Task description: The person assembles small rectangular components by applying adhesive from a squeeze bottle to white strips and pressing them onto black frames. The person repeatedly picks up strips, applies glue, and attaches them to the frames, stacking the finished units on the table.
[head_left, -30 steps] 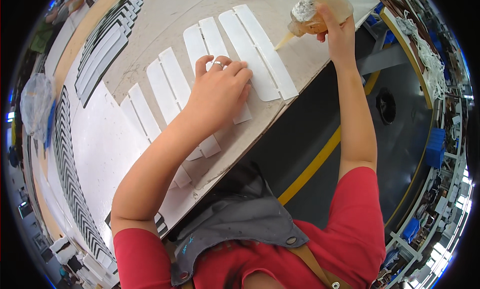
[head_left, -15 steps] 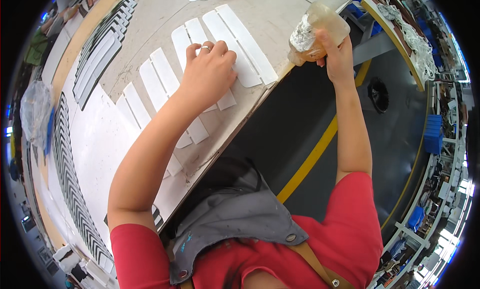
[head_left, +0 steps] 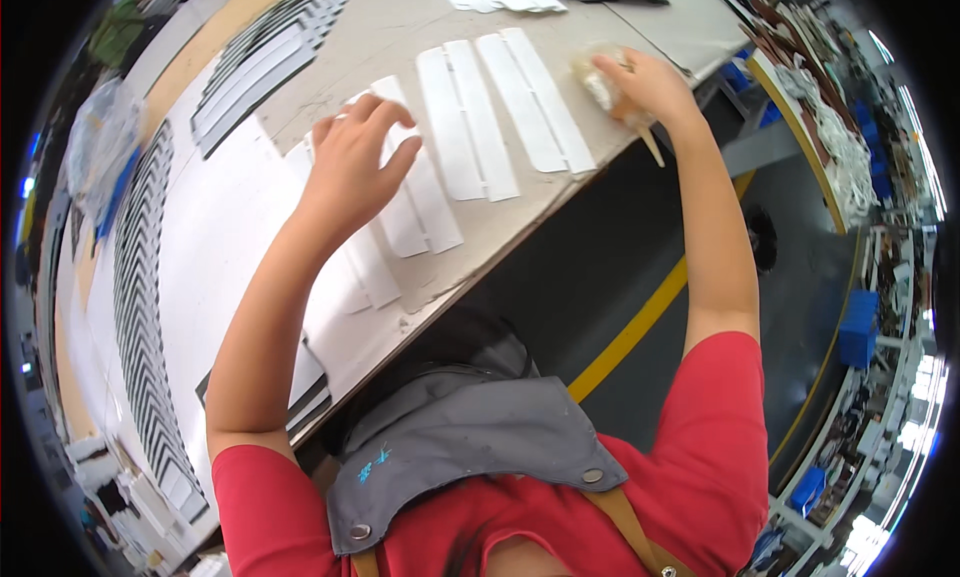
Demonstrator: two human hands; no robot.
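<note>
A squeeze bottle [head_left: 606, 89] with amber contents is at the upper right of the frame, clasped in the right grip [head_left: 648, 85] of a person in red sleeves; its pale nozzle [head_left: 653, 149] points to the lower right, out past the tabletop's edge and away from the white strips; whether the bottle rests on the surface, an onlooker cannot tell. Just to its left lies the rightmost strip pair [head_left: 522, 105], nearer to the right grip than to the left; its long axis slants from upper left to lower right, much as the nozzle does, with a thin seam running lengthwise. A second pair [head_left: 450, 127] lies beside it at upper centre; a third [head_left: 432, 202] reaches up beneath the left grip [head_left: 360, 152], which is blurred, loosely curled, thumb apart, with nothing seen in it; whether its fingers touch the strips cannot be told. A fourth pair [head_left: 372, 267] shows left of centre, partly hidden by the left forearm. All lie on a pale tabletop [head_left: 490, 239]; farther out, dark-edged pieces overlap in a long row [head_left: 145, 297] down the left of the frame.
</note>
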